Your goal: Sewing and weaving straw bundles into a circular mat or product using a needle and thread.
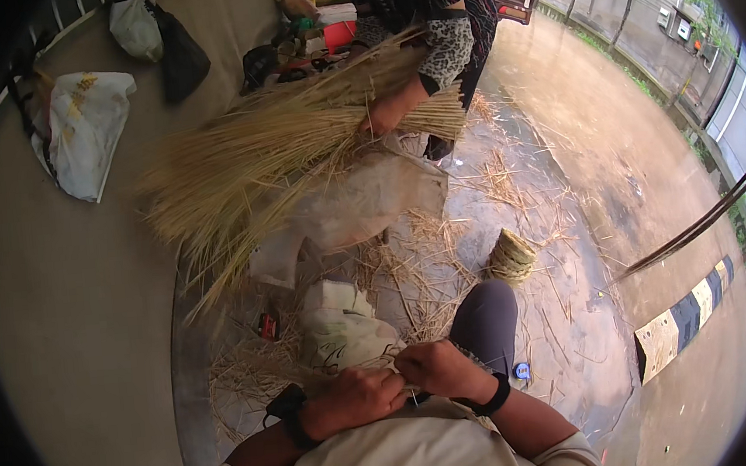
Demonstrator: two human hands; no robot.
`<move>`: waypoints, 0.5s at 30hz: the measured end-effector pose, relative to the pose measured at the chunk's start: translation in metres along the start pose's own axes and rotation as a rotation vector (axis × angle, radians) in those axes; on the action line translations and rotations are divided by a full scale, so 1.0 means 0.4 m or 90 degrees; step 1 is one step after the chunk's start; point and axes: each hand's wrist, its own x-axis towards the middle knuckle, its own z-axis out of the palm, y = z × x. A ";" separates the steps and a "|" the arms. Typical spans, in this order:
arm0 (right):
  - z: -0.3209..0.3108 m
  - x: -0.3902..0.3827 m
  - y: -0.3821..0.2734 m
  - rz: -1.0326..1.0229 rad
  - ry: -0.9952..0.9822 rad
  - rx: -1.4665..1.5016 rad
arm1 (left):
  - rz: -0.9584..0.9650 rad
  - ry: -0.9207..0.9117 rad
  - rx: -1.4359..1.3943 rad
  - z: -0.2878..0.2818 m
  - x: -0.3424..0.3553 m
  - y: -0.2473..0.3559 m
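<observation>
My left hand (360, 397) and my right hand (443, 372) meet in front of my chest, fingers curled and pressed together. A thin pale strand seems to lie between them, too small to name. Just beyond my hands, a whitish sack with dark marks (337, 328) lies draped over my leg. Across from me a co-worker (428, 45) bends over a large bundle of straw (253, 159), one hand (390, 111) gripping its stalks. Under that bundle is a pale, worn cloth (371, 202).
Loose straw (416, 273) litters the floor. A roll of straw braid (512, 257) stands beyond my right knee (487, 316), with a small blue round object (521, 370) beside it. A red and black object (268, 326) lies left. Bags (88, 124) hang on the left wall.
</observation>
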 end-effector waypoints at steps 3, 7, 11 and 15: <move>-0.006 0.010 0.017 0.080 0.096 0.113 | 0.021 -0.020 -0.025 0.010 -0.002 -0.004; -0.018 -0.003 -0.036 0.159 0.097 0.204 | 0.017 -0.017 -0.034 0.032 -0.013 -0.012; -0.021 -0.030 -0.067 0.157 0.131 0.466 | -0.006 -0.024 -0.053 0.047 -0.017 -0.022; -0.164 -0.092 -0.133 0.160 0.200 0.981 | -0.023 -0.058 0.015 -0.003 -0.031 -0.073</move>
